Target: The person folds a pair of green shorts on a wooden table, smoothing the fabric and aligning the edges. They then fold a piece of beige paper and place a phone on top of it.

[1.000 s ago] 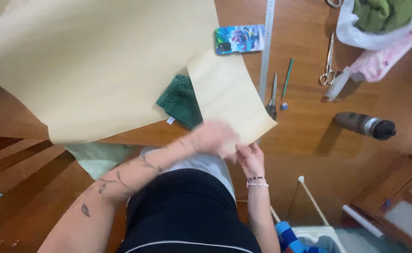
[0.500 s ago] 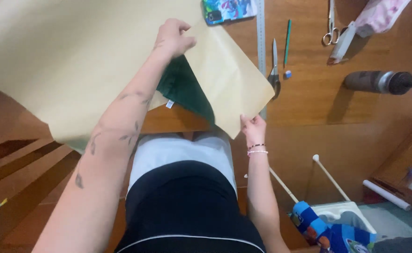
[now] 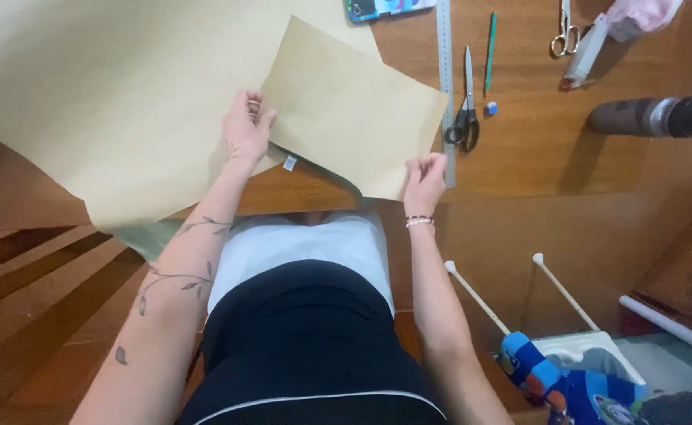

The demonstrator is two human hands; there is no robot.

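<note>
Tan paper sheet [image 3: 354, 102] lies tilted, corner pointing away, both hands gripping.

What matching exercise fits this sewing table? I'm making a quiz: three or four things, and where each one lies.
Things:
1. black-handled scissors
2. metal ruler
3. dark bottle
4. green pencil

Places:
a. lying on its side at the far right
b. along the right edge of the tan paper
c. right of the scissors
d. just right of the ruler

Pairs: 1-d, 2-b, 3-a, 4-c
</note>
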